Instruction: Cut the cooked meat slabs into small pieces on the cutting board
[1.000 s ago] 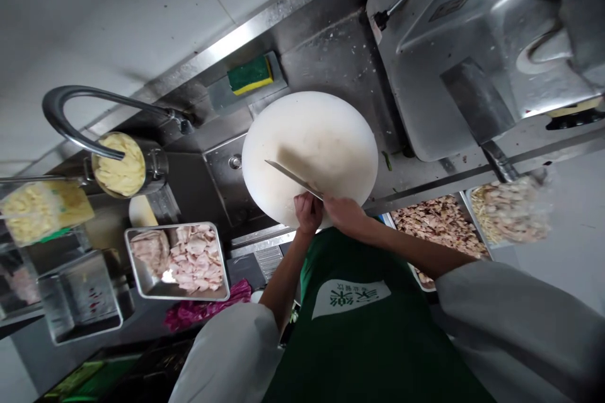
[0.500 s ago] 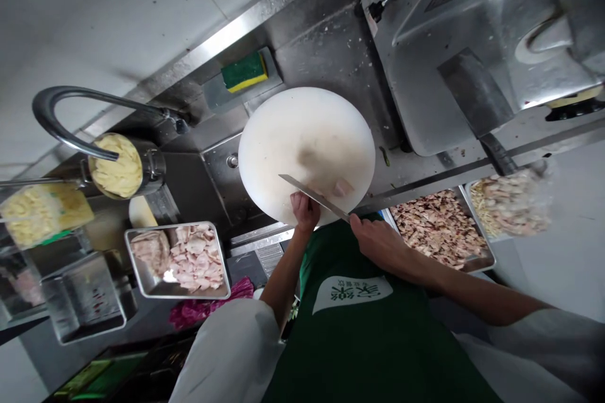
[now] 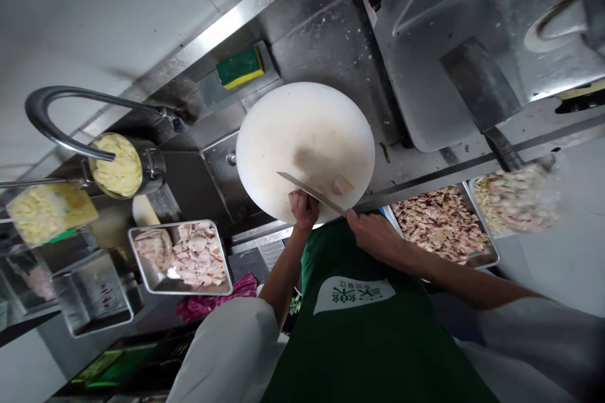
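Observation:
A round white cutting board [image 3: 274,132] lies across the sink edge in front of me. My right hand [image 3: 375,236] is wrapped round the handle of a long-bladed knife [image 3: 293,181], near the board's front edge. The blade slants up and left across the board. Close against its near side, my left hand [image 3: 304,209] has its fingers curled on the board. Whatever they hold is hidden by the fingers and blade. A pale piece of meat [image 3: 343,186] lies beyond the blade, towards the right, with part of another just behind the blade.
Left stands a metal tray [image 3: 182,289] of sliced meat, near a pot [image 3: 151,167] of pale slices under a curved tap [image 3: 70,89]. A sponge [image 3: 239,67] lies behind the board. Rightward are a cleaver [image 3: 479,82] and a tray of chopped meat [image 3: 439,227].
The view has shifted slightly. Both hands and the knife keep nearly the same place on the board, with the blade at much the same slant.

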`<state>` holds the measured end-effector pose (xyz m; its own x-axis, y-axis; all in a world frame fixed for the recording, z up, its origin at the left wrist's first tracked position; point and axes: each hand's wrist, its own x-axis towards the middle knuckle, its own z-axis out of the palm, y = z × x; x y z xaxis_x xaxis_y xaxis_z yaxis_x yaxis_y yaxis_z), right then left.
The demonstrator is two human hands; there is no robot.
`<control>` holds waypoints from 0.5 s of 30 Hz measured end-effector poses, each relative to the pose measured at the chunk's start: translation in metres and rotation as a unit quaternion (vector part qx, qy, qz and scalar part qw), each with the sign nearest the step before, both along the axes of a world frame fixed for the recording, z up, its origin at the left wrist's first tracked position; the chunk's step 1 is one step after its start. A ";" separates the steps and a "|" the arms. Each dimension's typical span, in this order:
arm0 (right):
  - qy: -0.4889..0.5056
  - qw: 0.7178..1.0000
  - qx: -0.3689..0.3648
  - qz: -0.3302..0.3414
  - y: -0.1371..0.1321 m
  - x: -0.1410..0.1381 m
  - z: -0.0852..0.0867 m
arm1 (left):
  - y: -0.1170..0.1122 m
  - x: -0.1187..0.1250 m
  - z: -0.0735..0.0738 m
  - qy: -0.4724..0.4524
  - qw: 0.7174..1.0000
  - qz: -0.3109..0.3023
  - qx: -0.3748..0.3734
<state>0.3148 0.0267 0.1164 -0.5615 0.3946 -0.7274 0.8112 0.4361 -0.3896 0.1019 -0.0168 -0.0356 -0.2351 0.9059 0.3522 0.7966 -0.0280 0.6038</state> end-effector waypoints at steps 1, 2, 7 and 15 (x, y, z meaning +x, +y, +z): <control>-0.005 1.000 -0.011 -0.005 -0.004 0.005 0.000 | 0.000 0.000 0.000 0.000 1.000 -0.003 0.007; -0.016 0.999 -0.026 -0.011 -0.008 0.012 0.001 | 0.000 0.000 0.000 0.000 1.000 -0.007 0.016; -0.034 0.999 -0.032 -0.012 -0.010 0.004 -0.010 | 0.001 0.000 -0.001 -0.020 0.999 -0.015 0.034; 0.062 0.996 0.056 -0.017 0.040 -0.066 -0.040 | 0.000 0.001 0.002 -0.013 1.000 -0.012 0.015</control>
